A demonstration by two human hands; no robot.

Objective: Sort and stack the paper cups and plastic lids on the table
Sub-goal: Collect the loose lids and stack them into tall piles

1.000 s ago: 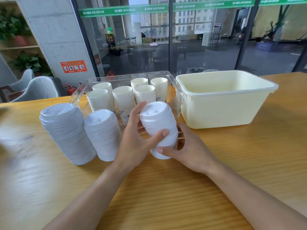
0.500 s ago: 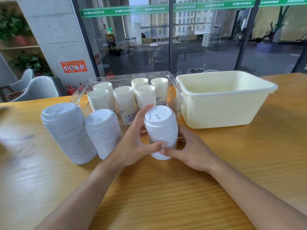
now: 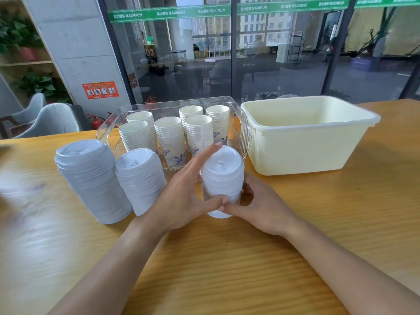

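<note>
L hand (image 3: 181,196) + R hand (image 3: 261,208) wrap lid stack (image 3: 222,178), thumbs touching; clear cup bin (image 3: 241,126) just behind, 2 lid stacks (image 3: 113,180) near L.

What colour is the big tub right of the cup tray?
Pale cream-yellow all over, plain, no pattern. The tub shows clearly in the head view.

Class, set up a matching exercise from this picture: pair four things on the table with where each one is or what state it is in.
Things:
1. paper cups
2. cream tub
3. tallest lid stack
4. small lid stack

Places or states:
A. farthest left on the table
B. held between both hands
C. stacked inside the clear bin
D. right of the clear bin

Pairs: 1-C, 2-D, 3-A, 4-B
</note>
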